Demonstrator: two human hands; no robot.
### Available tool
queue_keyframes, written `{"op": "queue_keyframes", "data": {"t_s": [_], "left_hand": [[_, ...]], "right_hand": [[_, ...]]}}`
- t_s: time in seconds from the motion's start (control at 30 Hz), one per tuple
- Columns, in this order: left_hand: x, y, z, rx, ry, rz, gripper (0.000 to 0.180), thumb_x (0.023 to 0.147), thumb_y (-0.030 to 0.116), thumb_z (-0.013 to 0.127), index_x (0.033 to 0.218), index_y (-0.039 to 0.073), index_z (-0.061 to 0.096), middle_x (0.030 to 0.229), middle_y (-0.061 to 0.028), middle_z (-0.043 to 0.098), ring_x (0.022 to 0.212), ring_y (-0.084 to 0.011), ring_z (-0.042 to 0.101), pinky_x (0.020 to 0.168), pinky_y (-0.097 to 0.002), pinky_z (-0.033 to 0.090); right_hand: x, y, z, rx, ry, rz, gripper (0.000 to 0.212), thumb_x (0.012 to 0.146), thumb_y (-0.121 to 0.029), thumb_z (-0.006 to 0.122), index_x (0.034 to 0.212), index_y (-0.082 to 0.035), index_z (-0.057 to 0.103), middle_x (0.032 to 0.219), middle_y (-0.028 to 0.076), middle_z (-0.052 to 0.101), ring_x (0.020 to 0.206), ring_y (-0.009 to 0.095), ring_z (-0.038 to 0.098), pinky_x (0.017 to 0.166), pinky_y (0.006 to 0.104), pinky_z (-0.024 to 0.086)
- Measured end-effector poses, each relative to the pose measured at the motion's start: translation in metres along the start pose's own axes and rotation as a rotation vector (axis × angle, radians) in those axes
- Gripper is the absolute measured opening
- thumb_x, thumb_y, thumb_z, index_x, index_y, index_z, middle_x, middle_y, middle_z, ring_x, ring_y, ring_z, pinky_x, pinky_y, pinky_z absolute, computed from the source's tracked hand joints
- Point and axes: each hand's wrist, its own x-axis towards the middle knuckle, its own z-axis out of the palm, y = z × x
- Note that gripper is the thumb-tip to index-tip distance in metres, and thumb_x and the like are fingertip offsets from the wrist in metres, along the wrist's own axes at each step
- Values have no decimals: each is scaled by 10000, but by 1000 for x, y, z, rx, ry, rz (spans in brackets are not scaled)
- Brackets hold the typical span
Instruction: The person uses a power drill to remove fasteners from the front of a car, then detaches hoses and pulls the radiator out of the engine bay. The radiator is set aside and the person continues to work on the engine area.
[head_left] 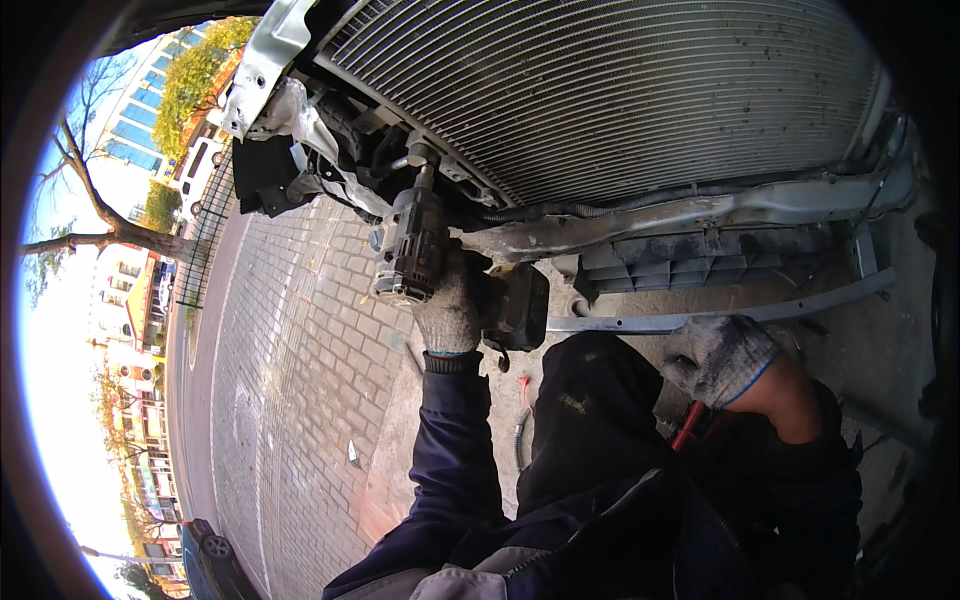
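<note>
My left hand (447, 310), in a grey knit glove, is wrapped round the grip of a cordless impact wrench (412, 240). Its battery (522, 305) points to the right. The nose of the wrench reaches up to the metal bracketry beside the lower left corner of a car radiator (620, 100); whether it sits on a bolt cannot be made out. My right hand (722, 360), also gloved, is curled closed above my right thigh. Just under its wrist a red handle-like thing (690, 425) shows in part; whether the fingers hold anything is hidden.
Below the radiator runs a bare metal crossmember (640, 225), with a black ribbed plastic panel (700, 260) under it. A long grey metal bar (740, 315) lies near my knees. Crumpled metal (300, 115) sticks out at the left. Paving bricks (300, 330) spread leftward to a fence (205, 235).
</note>
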Motion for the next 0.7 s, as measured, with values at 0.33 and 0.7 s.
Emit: {"op": "queue_keyframes", "data": {"t_s": [0.33, 0.7], "left_hand": [[7, 36, -1, -884, 12, -564, 460, 1182, 411, 600, 1328, -11, 709, 1033, -110, 795, 799, -182, 753, 746, -361, 610], [5, 29, -6, -526, 15, -405, 363, 1181, 313, 573, 1373, 39, 715, 1098, -94, 822, 990, -194, 777, 868, -356, 610]], "right_hand": [[-1, -3, -2, 4, 10, 14, 273, 1020, -311, 807, 1155, -77, 842, 1128, 152, 792, 1062, 360, 769, 978, 474, 625], [1, -6, -2, 6, -63, 26, 282, 1032, -309, 796, 1178, -71, 836, 1111, 152, 790, 1048, 354, 765, 968, 470, 625]]}}
